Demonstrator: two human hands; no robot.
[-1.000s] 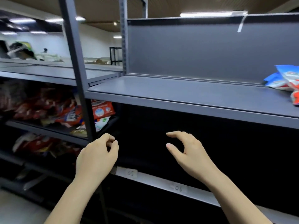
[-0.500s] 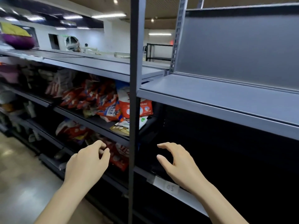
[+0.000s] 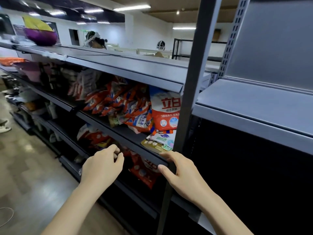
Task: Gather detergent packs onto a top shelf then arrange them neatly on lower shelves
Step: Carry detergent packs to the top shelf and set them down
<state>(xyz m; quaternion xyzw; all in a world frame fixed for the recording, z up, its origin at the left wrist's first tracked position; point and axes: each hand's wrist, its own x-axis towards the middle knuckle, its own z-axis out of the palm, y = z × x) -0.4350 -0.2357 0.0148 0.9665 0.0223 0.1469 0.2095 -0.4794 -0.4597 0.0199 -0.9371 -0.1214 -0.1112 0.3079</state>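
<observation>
Both hands are held out in the lower middle of the frame, in front of a dark shelf rack. The left hand [image 3: 103, 165] is seen with its fingers loosely curled and nothing held in it, just before the edge of the middle shelf [image 3: 118, 133]. The right hand [image 3: 183, 173] is raised beside the grey upright post [image 3: 191, 82], fingers relaxed and slightly bent, thumb stretched toward the shelf edge; nothing is grasped.

Detergent packs [image 3: 128, 106], red, orange and blue, are heaped on the middle shelf at the centre of the frame, with one large red-and-white pack [image 3: 166, 114] stood upright against the post and a flat gold-edged pack [image 3: 159, 141] laid at the shelf's front lip. More red packs [image 3: 145, 172] are seen on the lower shelf, between the hands. The grey top shelf [image 3: 254, 106] at the right is seen bare where it shows.
</observation>
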